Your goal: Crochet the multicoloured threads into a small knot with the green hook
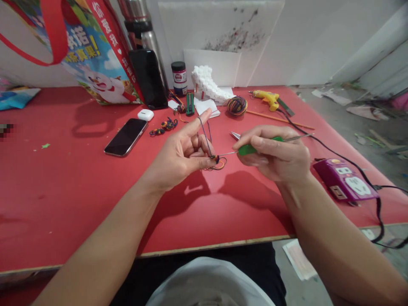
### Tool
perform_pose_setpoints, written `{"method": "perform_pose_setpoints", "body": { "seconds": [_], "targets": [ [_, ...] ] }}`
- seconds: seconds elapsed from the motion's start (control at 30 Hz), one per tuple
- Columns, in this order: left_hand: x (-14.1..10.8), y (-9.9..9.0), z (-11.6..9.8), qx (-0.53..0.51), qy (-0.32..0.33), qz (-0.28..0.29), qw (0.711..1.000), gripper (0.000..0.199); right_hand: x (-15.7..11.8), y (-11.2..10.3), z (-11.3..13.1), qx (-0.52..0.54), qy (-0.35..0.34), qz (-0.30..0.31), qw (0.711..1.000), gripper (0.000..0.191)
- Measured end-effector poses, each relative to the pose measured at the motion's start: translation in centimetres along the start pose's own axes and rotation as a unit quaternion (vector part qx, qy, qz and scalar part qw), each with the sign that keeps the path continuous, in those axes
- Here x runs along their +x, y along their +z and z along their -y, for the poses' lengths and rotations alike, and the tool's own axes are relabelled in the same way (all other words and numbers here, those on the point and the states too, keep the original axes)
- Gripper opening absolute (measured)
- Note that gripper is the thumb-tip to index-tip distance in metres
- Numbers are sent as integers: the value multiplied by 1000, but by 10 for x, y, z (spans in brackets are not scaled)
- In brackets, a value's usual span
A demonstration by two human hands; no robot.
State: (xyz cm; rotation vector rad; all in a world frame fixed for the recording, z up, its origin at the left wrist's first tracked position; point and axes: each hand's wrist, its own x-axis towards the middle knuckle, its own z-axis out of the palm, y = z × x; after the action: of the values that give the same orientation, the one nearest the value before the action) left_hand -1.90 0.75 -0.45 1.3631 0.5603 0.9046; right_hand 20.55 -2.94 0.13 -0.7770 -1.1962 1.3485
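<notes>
Between thumb and fingers, my left hand (186, 151) pinches a small dark and orange piece of yarn work (216, 159); a dark strand runs up over its raised index finger. My right hand (274, 151) is closed around a green-handled crochet hook (247, 149), whose thin metal shaft points left and meets the yarn work. A silver pointed tip (235, 135) shows beside the right fingers; the rest of that object is hidden. Behind the hands lie a multicoloured yarn ball (236, 106) and a knotted yarn strip (164, 126).
On the red table (79, 204) are a phone (126, 137), a white earbud case (145, 114), a yellow glue gun (267, 99), an orange stick (280, 119) and a purple power box (346, 180) with black cables. A bag (102, 76), flask and jar stand behind.
</notes>
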Motion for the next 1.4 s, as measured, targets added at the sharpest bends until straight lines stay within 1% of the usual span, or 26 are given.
{"method": "perform_pose_setpoints", "body": {
  "seconds": [0.07,0.13,0.3,0.37,0.5,0.57,0.7,0.83,0.9,1.0,1.1,1.2,1.3,1.4],
  "targets": [
    [0,1,3,-2,18,-11,1000,81,0,4,-3,30,21,1,999,26],
    [0,2,5,-1,38,-35,999,78,0,12,-8,63,36,-4,997,28],
    [0,5,6,7,81,-112,990,84,0,32,-17,117,18,-56,991,24],
    [-1,7,4,4,85,-138,987,84,0,36,-20,120,11,-61,991,23],
    [-2,14,-1,-15,75,-172,982,75,0,39,-24,123,-2,-51,991,22],
    [-2,15,-1,-18,76,-178,981,74,0,39,-25,122,-3,-51,991,22],
    [0,15,-2,-24,76,-187,979,84,-2,40,-23,115,-8,-45,992,25],
    [0,16,-4,-19,66,-180,981,85,-5,39,-20,87,-29,-27,995,23],
    [-1,19,-6,-22,63,-186,980,86,-6,41,-20,82,-49,-41,995,22],
    [-3,23,-8,-36,57,-204,977,91,-7,46,-24,74,-70,-86,991,22],
    [-5,25,-9,-32,55,-204,977,96,-8,49,-32,33,-87,-105,990,24],
    [-6,25,-9,-19,56,-193,979,99,-10,46,-36,-21,-117,-87,989,26],
    [-6,24,-8,-25,56,-194,979,102,-11,40,-36,-70,-143,-64,985,23],
    [-5,23,-7,-36,54,-193,979,96,-11,35,-34,-108,-157,-63,980,25]
  ]
}}
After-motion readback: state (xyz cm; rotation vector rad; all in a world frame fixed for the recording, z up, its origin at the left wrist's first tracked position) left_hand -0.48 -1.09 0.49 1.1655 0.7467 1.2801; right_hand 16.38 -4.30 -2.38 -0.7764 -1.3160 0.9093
